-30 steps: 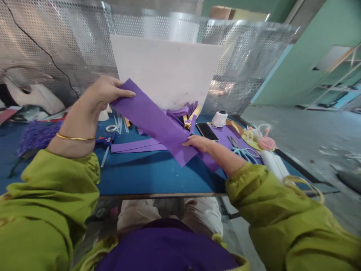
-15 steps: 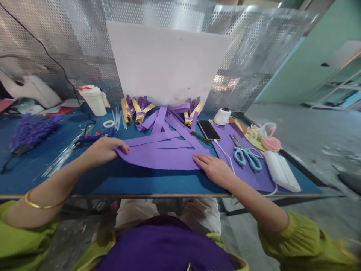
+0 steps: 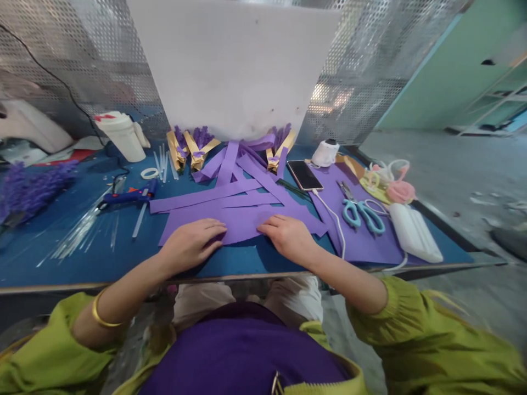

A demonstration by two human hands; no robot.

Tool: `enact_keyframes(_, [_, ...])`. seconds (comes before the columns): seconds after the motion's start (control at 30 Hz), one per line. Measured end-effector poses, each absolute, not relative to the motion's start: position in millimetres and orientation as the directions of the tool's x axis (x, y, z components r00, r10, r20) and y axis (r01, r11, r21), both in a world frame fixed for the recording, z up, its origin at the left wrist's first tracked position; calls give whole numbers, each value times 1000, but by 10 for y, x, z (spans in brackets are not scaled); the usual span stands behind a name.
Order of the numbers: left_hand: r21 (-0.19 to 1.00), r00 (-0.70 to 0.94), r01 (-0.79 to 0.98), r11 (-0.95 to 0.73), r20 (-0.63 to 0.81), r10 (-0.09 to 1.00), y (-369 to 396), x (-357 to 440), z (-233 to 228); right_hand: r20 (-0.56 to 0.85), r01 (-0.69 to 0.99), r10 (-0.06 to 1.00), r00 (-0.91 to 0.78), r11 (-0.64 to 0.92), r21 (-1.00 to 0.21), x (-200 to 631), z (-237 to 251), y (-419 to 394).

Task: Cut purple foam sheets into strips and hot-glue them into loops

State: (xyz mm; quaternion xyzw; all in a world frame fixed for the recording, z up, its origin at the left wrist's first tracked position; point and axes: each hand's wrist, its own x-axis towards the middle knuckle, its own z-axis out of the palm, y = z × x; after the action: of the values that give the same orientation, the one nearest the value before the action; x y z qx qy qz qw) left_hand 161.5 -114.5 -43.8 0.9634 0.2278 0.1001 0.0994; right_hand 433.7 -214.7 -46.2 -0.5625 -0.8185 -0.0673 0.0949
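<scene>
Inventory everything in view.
Paper: 1, purple, under fingertips
Strips: several, purple, by paper
Sheet: 1, purple, right
Scissors: 1, light-blue, on sheet
Phone: 1, black, right
Cable: 1, white, at phone
Spool: 1, white, behind phone
Block: 1, white, right
Flower: 1, pink, right
Bouquets: 3, purple-gold, by board
Board: 1, white, rear
Screen: 1, silver, behind board
Cup: 1, white, left
Sticks: several, clear, left
Glue gun: 1, blue, left
Lavender: 1 bunch, purple, left
Table: 1, blue, beneath
Edge clutter: uncounted, mixed, both sides
Bracelet: 1, gold, left forearm
Left hand: 1, bare, on paper
Right hand: 1, bare, on paper
</scene>
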Motion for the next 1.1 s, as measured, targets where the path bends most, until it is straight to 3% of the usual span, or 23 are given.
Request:
enact_keyframes(0.2, [261, 825, 451, -853, 242, 510, -1119, 1500, -521, 203, 955, 953, -224, 257, -151, 4382, -417, -2178])
enact_keyframes(0.33, [339, 786, 501, -796, 207, 582, -1068, 1441, -428, 161, 967, 979, -125, 156, -201, 4400, -382, -2193])
enact_keyframes(0.43, [325, 763, 570, -754, 132, 633, -1013, 1455, -311, 102, 980, 993, -56, 74, -186, 4427, -323, -2168])
enact_keyframes(0.67, [116, 735, 670, -733, 32, 677, -847, 1601, -193, -6, 993, 998, 61, -61, -98, 4453, -176, -2022])
enact_keyframes(0.9, [78, 733, 677, -732, 15, 680, -717, 1647, -234, -54, 998, 997, 50, -52, -26, 4467, -137, -1919])
enact_keyframes(1.1, [33, 749, 662, -749, -7, 662, -694, 1649, -236, -104, 998, 994, 41, -45, -44, 4557, -120, -1841])
